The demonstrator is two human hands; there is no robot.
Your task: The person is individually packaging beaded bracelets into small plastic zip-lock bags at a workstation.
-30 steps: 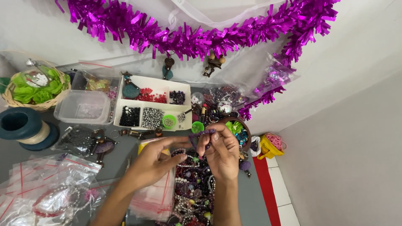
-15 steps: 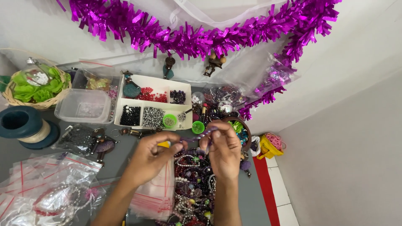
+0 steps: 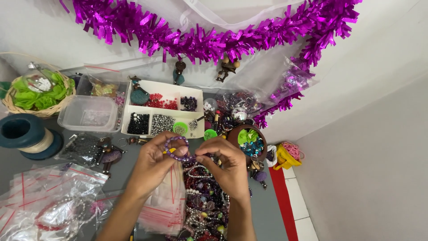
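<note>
Left hand (image 3: pixel 154 167) and right hand (image 3: pixel 227 166) both pinching one purple bead bracelet (image 3: pixel 177 149) at frame centre, its loop upright, long axis left-right, above one bead pile (image 3: pixel 203 203), one white divided tray (image 3: pixel 162 109) behind on table (image 3: pixel 267 214).

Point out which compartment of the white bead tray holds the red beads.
The top middle compartment of the white bead tray holds the red beads; beside it lie dark purple beads, below it black beads and silver-grey ones.

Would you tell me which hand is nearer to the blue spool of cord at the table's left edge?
Left. The left hand is right of the blue spool; the right hand is farther right, both pinching the purple bead bracelet.
</note>
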